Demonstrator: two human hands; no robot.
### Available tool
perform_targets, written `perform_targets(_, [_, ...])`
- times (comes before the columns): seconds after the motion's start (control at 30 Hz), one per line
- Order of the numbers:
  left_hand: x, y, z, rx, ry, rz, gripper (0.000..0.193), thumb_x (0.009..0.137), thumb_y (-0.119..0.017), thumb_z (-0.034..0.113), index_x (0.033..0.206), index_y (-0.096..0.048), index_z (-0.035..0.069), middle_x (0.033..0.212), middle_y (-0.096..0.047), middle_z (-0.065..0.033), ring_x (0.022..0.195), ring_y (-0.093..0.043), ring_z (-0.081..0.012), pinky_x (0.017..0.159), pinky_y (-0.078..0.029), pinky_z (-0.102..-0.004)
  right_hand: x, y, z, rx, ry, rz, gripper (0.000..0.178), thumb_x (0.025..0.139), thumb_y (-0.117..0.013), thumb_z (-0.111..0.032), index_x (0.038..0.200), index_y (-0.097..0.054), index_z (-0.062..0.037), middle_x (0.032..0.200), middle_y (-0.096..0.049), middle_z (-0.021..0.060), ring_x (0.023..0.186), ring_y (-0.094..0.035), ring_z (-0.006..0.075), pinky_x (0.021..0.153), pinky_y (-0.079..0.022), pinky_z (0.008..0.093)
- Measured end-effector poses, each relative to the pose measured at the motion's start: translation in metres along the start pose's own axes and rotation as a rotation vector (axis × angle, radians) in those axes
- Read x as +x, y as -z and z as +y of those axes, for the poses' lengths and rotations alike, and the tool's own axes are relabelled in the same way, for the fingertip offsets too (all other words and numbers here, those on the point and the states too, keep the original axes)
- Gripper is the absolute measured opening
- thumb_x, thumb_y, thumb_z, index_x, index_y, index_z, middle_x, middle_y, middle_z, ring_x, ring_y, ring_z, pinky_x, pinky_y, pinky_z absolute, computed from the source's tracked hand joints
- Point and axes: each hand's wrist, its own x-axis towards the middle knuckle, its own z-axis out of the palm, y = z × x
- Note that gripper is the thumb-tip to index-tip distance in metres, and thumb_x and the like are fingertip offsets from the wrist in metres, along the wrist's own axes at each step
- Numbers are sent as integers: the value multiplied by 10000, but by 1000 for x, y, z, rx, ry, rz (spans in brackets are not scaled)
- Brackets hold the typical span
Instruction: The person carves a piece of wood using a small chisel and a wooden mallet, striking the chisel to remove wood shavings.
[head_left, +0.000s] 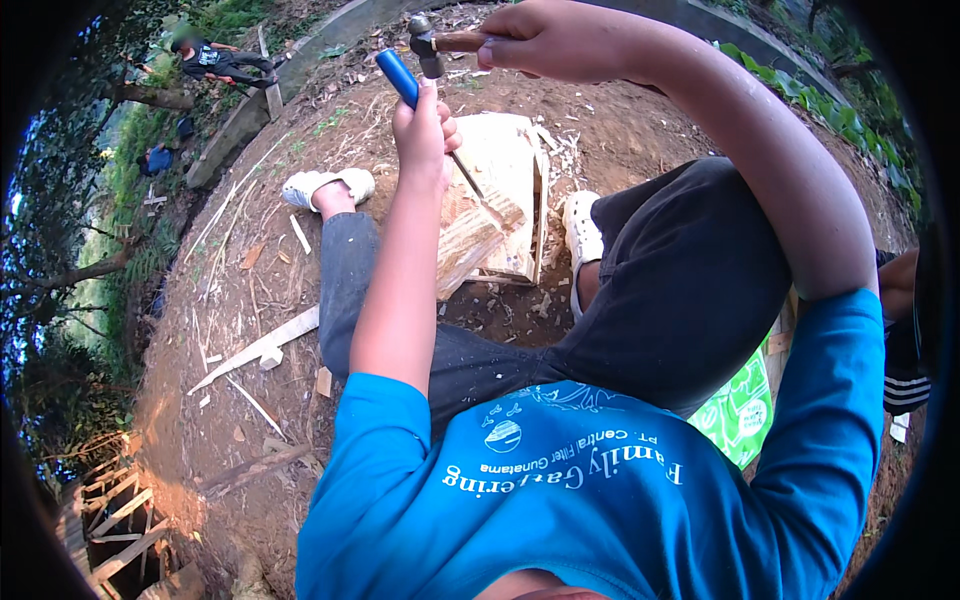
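Note:
My left hand (424, 138) is closed round a chisel (399, 79) with a blue handle and a thin metal shaft. The shaft slants down to the right, and its tip meets a carved piece of wood (470, 243). That piece rests on a pale wooden block (497, 140) on the ground between my feet. In my right hand (560, 42) is the wooden handle of a hammer (426, 48). Its dark metal head is beside the top of the chisel's handle; whether they touch, I cannot tell.
Wood chips and a long pale plank (262, 348) lie on the dirt to the left. A green and white bag (738, 410) is by my right thigh. Slats (125, 515) surround a dark hollow at lower left. One person (225, 62) sits far left; another's striped clothing (906, 388) shows at right.

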Motion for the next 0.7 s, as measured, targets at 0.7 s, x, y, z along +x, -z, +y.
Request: perform_targets(0.7, [-65,-8,-18,58,-385,-177,221,1059,-612,261,939,-483,127,613,-370,87,463,-299,-12,411,-234,-222,-26,-6,-46,102,190,173,343,1076,-499,-276,962,-615,26,826,-624,188,768,-630,324,740,-501,458])
